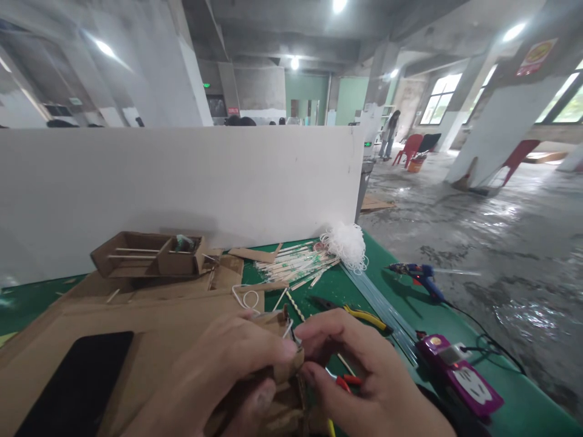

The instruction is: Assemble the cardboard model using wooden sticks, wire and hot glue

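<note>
My left hand (pixel 228 364) is closed on a small folded cardboard piece (pixel 289 367) near the front middle of the table. At the same piece's right edge, my right hand (pixel 364 376) curls thumb and index finger around its corner. A thin white strip shows between the fingertips; its kind cannot be made out. Much of the cardboard is hidden by both hands. Under the right palm lies a red-handled tool (pixel 348 381), partly covered. Just beyond the hands rest yellow-handled pliers (pixel 367 315) and a looped white cord (pixel 249 298).
A cardboard box with sticks (pixel 132 267) stands back left; a black phone (pixel 77 388) lies front left. Thin sticks (pixel 296 261), white rubber rings (pixel 346 243) and clear glue sticks (pixel 382 309) lie behind. A blue glue gun (pixel 421 279) and purple power strip (pixel 460 373) are right.
</note>
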### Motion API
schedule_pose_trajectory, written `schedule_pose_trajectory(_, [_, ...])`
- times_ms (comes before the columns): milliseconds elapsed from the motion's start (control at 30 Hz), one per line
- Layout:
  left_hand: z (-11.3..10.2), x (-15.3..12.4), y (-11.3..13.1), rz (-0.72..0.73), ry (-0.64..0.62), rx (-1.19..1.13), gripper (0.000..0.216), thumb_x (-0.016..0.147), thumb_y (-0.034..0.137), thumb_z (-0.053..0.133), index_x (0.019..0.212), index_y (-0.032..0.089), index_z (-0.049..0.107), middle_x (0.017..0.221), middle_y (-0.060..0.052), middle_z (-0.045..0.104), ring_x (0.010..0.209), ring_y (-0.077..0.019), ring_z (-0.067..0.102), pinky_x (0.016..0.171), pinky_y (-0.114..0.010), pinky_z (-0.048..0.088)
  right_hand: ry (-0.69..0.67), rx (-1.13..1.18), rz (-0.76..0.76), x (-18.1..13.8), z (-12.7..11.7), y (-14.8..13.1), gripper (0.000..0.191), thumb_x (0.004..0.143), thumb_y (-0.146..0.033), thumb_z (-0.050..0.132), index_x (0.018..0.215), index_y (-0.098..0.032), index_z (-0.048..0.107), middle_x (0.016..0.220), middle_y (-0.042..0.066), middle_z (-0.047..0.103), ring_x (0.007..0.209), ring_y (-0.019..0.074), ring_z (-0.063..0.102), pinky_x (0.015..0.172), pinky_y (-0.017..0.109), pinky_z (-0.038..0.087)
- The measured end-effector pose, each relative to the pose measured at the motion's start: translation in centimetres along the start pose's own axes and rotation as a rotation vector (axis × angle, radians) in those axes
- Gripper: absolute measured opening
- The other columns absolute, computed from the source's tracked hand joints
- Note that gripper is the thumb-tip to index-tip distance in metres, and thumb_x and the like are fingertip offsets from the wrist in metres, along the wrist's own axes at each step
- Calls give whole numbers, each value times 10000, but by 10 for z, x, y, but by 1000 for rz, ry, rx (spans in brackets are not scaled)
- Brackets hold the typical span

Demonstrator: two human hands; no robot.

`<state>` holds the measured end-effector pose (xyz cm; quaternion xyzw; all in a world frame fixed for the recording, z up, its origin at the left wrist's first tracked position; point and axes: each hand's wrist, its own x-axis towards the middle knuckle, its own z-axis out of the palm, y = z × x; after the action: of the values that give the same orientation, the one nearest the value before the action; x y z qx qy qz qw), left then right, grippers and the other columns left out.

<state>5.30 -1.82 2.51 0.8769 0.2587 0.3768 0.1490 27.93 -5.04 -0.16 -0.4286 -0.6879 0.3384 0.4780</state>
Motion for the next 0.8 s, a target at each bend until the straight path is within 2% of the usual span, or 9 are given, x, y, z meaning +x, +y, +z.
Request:
schedule_pose_trajectory(100, [0, 4, -2, -26, -48, -50, 466, 921, 35, 551, 1229, 381, 603, 1125, 62, 774, 1024, -170, 759, 929, -235, 625, 28, 15, -44, 3, 0, 0, 296, 870, -117, 681, 1131, -245, 737, 927, 22, 797, 813, 157, 736, 750, 257, 596])
schedule_pose_trajectory(233, [-3, 2, -6, -97, -38, -51, 371, 977, 100, 515, 1201, 375, 624, 1121, 59, 777, 1024, -146, 760, 911, -200, 618, 57, 13, -84, 6, 1, 1, 308, 879, -93, 662, 1137, -246, 727, 947, 11, 785, 828, 135, 722, 766, 225, 589])
schedule_pose_trajectory(333, [-3, 1, -9, -138, -58, -23, 373, 1013, 106, 487, 1217, 392, 613, 1183, 72, 769, 1107, -129, 746, 983, -188, 589, 56, 25, -98, 7, 3, 5, 345, 898, -77, 652, 1181, -263, 713, 981, -7, 776, 857, 115, 714, 815, 200, 583])
schedule_pose_trajectory(567, [-4, 3, -12, -157, -47, 25, 369, 1027, 122, 486, 1243, 395, 610, 1216, 77, 762, 1135, -106, 740, 1005, -155, 566, 50, 118, -164, 13, 5, 9, 422, 900, -26, 647, 1235, -277, 702, 1007, -16, 774, 885, 102, 718, 839, 183, 587])
schedule_pose_trajectory(667, [-5, 6, -12, -144, -22, 30, 346, 1012, 127, 502, 1205, 382, 635, 1168, 74, 778, 1078, -107, 759, 946, -147, 589, 48, 115, -166, 14, 5, 9, 457, 904, -12, 644, 1254, -299, 707, 1023, -22, 772, 892, 97, 712, 844, 179, 585])
schedule_pose_trajectory(800, [-5, 9, -14, -135, 26, 26, 312, 983, 143, 566, 1174, 370, 664, 1108, 58, 800, 995, -143, 780, 910, -204, 624, 39, 126, -131, 12, 6, 12, 460, 917, -44, 660, 1289, -310, 705, 1070, 2, 770, 936, 131, 715, 868, 229, 603])
